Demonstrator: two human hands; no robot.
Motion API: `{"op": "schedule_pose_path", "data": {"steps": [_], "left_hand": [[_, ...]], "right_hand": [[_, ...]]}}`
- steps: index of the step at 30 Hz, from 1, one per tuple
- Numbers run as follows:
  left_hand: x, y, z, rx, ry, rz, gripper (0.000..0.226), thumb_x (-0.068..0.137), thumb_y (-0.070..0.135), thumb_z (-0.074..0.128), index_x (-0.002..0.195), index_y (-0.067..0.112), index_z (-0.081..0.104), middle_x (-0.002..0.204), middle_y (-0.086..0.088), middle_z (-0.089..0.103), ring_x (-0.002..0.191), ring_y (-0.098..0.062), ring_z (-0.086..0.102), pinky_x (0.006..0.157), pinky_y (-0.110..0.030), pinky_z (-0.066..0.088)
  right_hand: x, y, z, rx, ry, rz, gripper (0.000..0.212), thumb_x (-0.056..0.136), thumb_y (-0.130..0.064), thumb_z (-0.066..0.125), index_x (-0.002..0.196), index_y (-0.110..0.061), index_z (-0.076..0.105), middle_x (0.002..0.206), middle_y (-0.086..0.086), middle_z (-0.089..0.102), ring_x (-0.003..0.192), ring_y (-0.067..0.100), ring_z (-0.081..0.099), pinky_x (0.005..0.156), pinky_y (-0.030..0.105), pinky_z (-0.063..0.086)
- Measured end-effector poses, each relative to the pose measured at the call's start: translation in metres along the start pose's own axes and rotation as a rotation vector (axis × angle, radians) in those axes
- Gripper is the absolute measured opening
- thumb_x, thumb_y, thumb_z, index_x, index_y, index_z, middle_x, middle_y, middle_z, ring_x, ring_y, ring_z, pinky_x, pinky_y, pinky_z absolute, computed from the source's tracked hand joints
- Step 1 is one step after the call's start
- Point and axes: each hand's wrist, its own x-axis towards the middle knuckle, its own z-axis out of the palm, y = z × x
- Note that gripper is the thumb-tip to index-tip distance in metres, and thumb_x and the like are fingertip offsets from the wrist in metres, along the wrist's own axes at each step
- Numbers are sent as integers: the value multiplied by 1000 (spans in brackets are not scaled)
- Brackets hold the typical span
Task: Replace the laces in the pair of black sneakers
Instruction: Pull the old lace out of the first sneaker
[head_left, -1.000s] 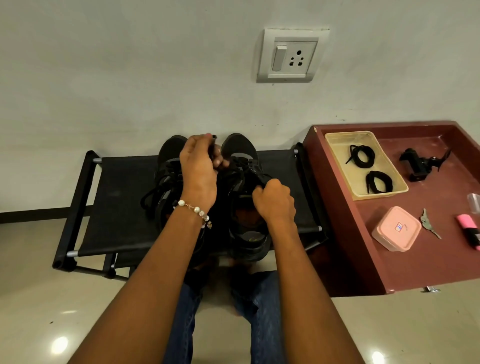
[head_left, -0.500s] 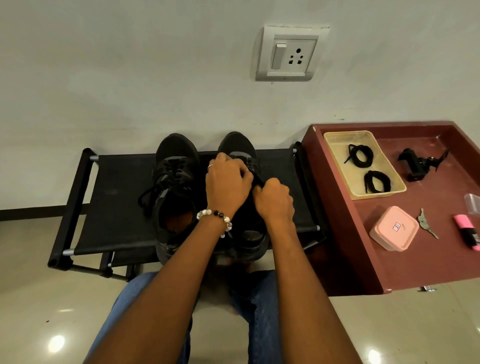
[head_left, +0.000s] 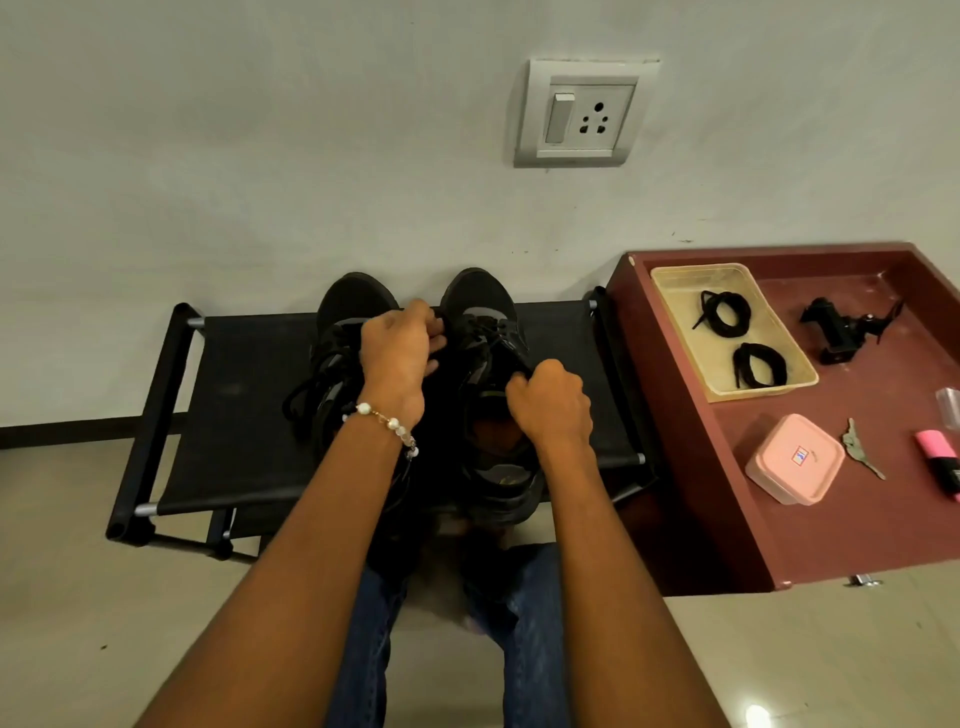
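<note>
1. The two sneakers (head_left: 483, 374) are sitting on the bench (head_left: 234, 415), toes pointing at the wall.
2. The right hand (head_left: 553, 402) is gripping the right sneaker's tongue.
3. The left hand (head_left: 397, 358) is pinching its lace (head_left: 480, 328), nearer the toe.

Single head-worn wide-angle view, looking forward and down from seated height. Close over hands (head_left: 431, 364) and black rack (head_left: 249, 415), facing wall (head_left: 260, 156); red desk (head_left: 831, 519) at right edge.
</note>
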Motion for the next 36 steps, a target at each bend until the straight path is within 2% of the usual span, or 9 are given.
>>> {"op": "schedule_pose_path", "data": {"steps": [4,7,9,11,14,21,28,32,36], "left_hand": [[-4,-4,-1,660,202,453,36,86,11,56,52,1,46,53,-6,44,53,-23,44,61,-40,45],[-15,-4,3,982,225,593,38,88,15,55,55,10,35,79,-16,57,83,-37,56,70,-44,46],[-21,-5,5,1027,144,667,24,89,16,55,67,7,54,88,-14,64,87,-34,61,73,-42,52],[-25,-7,5,1031,-30,625,16,89,20,59,88,8,69,88,-8,68,82,-25,63,73,-37,54],[-28,-16,6,1204,-208,474,17,87,24,60,87,8,59,97,-12,63,81,-25,57,62,-32,42],[-24,-45,13,1166,-104,304,34,98,29,46,114,0,54,114,-18,60,99,-36,61,67,-33,40],[-27,-46,16,1061,-27,265,30,99,23,42,112,0,55,110,-17,60,96,-36,60,62,-31,35],[-26,-46,17,1046,-25,259,27,99,22,43,105,0,56,106,-17,61,93,-36,60,61,-32,34],[-24,-47,19,1046,-8,256,28,98,21,44,108,-2,57,104,-17,62,91,-36,61,57,-31,34]], "right_hand": [[2,1,0,-19,-6,-23,19,94,-27,49,97,-8,49,112,17,56,92,36,54,70,37,39],[5,0,1,-63,61,-169,34,91,-19,56,123,-8,52,120,17,51,107,38,53,79,41,46],[9,-1,1,-70,125,-340,49,89,-13,60,137,-15,47,125,13,48,114,34,49,89,47,48],[13,-3,0,-78,144,-479,56,88,-6,59,141,-20,47,123,10,48,113,30,48,89,46,48],[16,-3,2,-148,132,-564,46,90,-4,54,133,-19,57,120,7,51,110,28,46,86,46,49],[18,-12,10,-322,241,-527,29,94,-9,53,119,-16,65,118,5,54,105,28,48,71,39,48],[19,-18,13,-272,327,-495,19,96,-22,54,106,-16,68,108,5,59,95,27,55,64,35,45],[17,-16,12,-109,378,-448,18,95,-24,54,100,-11,65,98,6,65,87,28,61,61,31,37],[18,-15,5,256,319,-201,15,94,-21,52,96,-8,59,93,10,67,87,31,61,67,31,36]]}}
